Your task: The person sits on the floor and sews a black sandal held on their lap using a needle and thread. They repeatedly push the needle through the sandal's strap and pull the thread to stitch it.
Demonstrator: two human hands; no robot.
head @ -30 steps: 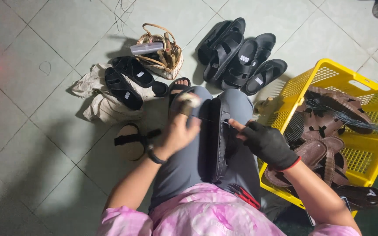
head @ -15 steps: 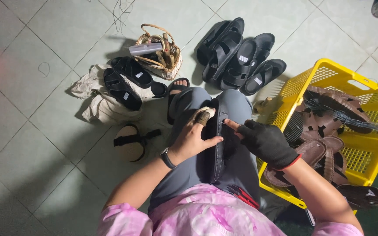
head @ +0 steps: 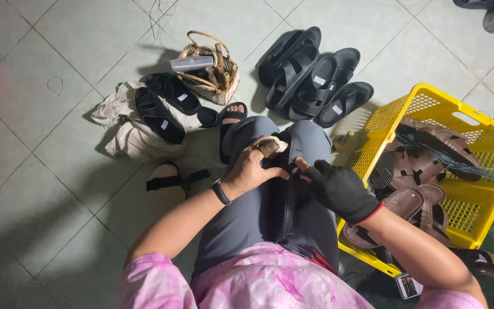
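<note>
Left hand, bare, pinching a small brownish brush or sponge against the black sandal; braced along the lap for steadiness. Right hand, black-gloved, fingers curled round the sandal's edge, clamping it against the thigh. Yellow crate of brown sandals close by the right side, within reach; black sandals set apart on the tiled floor ahead.

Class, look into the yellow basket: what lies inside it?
The yellow basket holds several brown sandals piled together. Whatever lies beneath them, and their exact number, is covered.
</note>
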